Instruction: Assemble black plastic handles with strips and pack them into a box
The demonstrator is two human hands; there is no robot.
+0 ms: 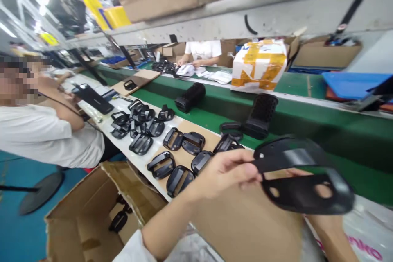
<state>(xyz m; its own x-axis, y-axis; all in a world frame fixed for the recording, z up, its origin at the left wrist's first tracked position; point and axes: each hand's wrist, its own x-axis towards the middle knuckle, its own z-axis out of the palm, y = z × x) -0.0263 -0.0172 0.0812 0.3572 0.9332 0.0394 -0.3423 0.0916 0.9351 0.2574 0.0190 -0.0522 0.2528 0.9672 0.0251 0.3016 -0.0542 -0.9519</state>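
A black oval plastic piece with a long slot and round holes (302, 200) is held up close at the right. My left hand (227, 172) pinches its left end between thumb and fingers. Behind the piece is my right hand (328, 223), mostly hidden; some of its fingertips show through the slot, and it holds the piece from the far side. Similar black pieces (181, 180) lie in a group on the cardboard sheet left of my left hand. Several more (141, 145) are heaped farther along the bench.
An open cardboard box (82, 229) with a few black parts stands below the bench. Two black ribbed housings (260, 114) rest on the green conveyor (211, 116). A taped parcel (258, 65) sits beyond. One person (46, 135) works at the left, another (202, 51) across.
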